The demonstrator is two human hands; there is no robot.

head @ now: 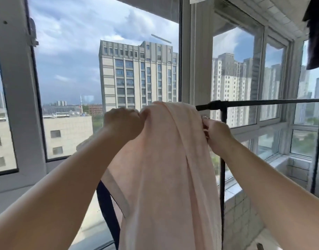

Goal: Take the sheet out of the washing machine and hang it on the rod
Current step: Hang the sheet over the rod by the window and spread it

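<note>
Your left hand (123, 121) and right hand (216, 134) grip the bunched sheet (165, 159) mid-frame; the rod (263, 102) runs rightward, nearest your right hand.

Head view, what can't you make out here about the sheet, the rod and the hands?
- Rod: the stretch under the sheet is covered, so whether the sheet rests on it is unclear.
- Sheet: its lower end is cut off by the bottom edge.
- Right hand: fingertips tucked behind the sheet's edge; grip only partly seen.
- Left hand: fingers curl into the cloth, hidden by its back.
- Washing machine: not in view.
</note>
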